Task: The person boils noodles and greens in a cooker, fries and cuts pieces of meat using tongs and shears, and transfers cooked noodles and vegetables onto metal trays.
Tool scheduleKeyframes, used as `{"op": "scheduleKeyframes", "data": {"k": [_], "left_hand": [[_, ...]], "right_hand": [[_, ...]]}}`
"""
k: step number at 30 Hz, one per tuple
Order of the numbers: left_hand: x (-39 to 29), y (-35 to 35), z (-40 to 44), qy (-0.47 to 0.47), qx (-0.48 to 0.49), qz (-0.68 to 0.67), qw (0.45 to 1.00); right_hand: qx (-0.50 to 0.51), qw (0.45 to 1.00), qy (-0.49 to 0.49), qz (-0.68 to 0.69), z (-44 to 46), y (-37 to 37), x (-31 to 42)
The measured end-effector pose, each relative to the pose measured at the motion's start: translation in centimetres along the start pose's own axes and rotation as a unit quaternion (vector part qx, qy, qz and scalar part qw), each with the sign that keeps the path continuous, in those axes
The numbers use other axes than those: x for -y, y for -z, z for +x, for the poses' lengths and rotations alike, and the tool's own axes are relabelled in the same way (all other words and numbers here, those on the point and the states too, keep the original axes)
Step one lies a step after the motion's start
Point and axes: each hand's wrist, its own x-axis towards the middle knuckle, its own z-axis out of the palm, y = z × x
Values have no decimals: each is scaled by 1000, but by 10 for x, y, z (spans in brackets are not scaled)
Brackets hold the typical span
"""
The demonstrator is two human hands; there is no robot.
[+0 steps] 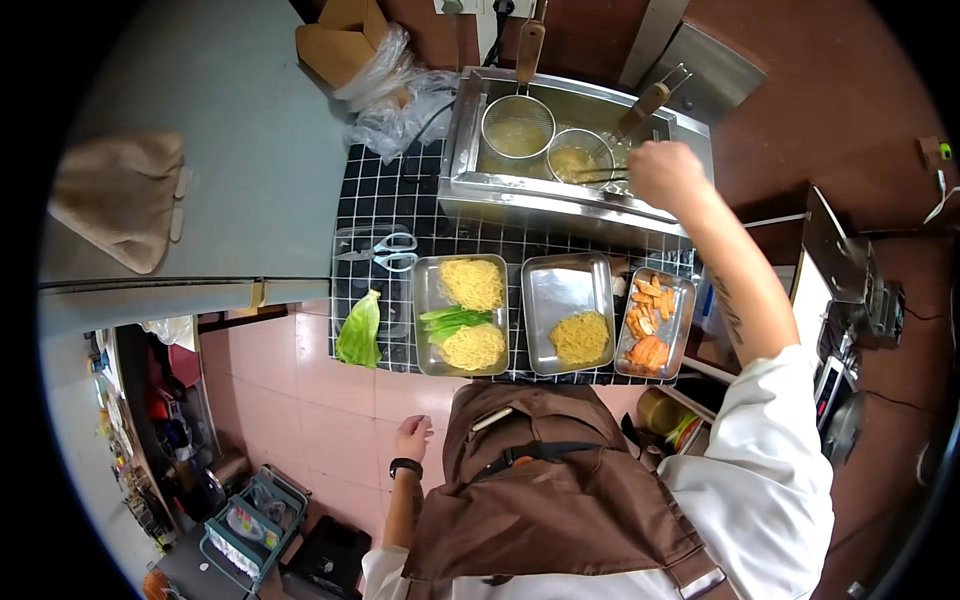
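My right hand [668, 176] is closed around dark chopsticks [605, 174], whose tips reach into the right strainer basket [581, 157]. Yellow noodles [575, 163] lie in that basket, in the bubbling water of a steel noodle cooker [560, 196]. Hooked beside it is a second strainer basket [518, 126], with pale contents under the water. My left hand [413, 437], a dark band at its wrist, hangs low beside my brown apron [540, 510]. Its fingers are loosely bent, and nothing shows in them.
Steel trays stand along the counter: one with noodles and greens [420, 300], one with a noodle portion [560, 285], one with orange pieces [684, 300]. Scissors [395, 252] and a lettuce leaf [359, 332] lie left. Plastic bags [400, 105] and a carton [340, 45] sit behind.
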Motion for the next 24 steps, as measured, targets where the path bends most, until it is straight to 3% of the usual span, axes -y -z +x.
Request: {"op": "scheduleKeyframes", "data": {"k": [1, 4, 7, 8, 12, 17, 21, 24], "left_hand": [[3, -2, 1, 2, 4, 0, 1000], [17, -7, -3, 12, 17, 3, 1000], [28, -8, -8, 23, 26, 3, 999], [36, -7, -6, 24, 33, -5, 999], [62, -1, 5, 56, 45, 7, 997], [48, 10, 18, 50, 29, 18, 998], [26, 9, 31, 19, 17, 6, 1000], [3, 0, 22, 6, 11, -3, 1000]], "right_hand": [[35, 999, 14, -29, 15, -11, 10], [1, 1000, 24, -15, 34, -52, 6], [-30, 999, 12, 10, -5, -13, -23], [28, 999, -18, 18, -21, 7, -30], [-169, 979, -37, 107, -90, 37, -65], [-276, 953, -83, 95, -145, 106, -65], [-277, 958, -63, 45, -120, 82, -55], [-115, 988, -103, 0, -79, 51, -36]]}}
